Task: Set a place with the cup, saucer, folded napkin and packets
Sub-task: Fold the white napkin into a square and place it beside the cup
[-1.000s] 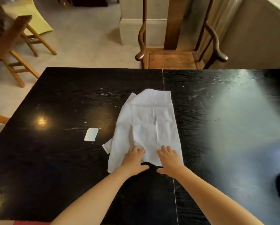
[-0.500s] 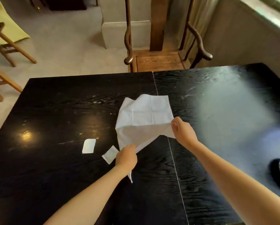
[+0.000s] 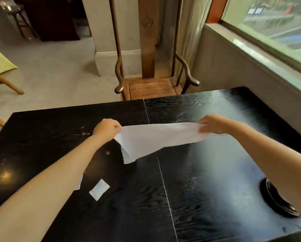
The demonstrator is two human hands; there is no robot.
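The desk is a black, glossy wood surface with a seam running front to back near its middle. A wooden armchair stands at its far edge, and a window lies to the right.

The napkin is held in the air above the middle of the desk, stretched sideways between both hands. It is not yet folded: its top edge runs nearly taut from hand to hand, and the loose lower part sags to a point on the left side, just above the desk.

The left hand is clenched on the napkin's left end. The right hand is clenched on the right end. Neither hand touches the desk.

A dark saucer sits at the right near edge, partly hidden behind the right forearm; whether the cup stands on it cannot be told from this view.

One white packet lies flat near the left forearm. A second packet shows only as a sliver beside that forearm.

Risks from this position:
- The hanging corner may drag across the desk and fold under, producing a crooked crease.
- Unequal pull between the hands would skew the edges.
- The left forearm passes low over the packets and could sweep them off position.
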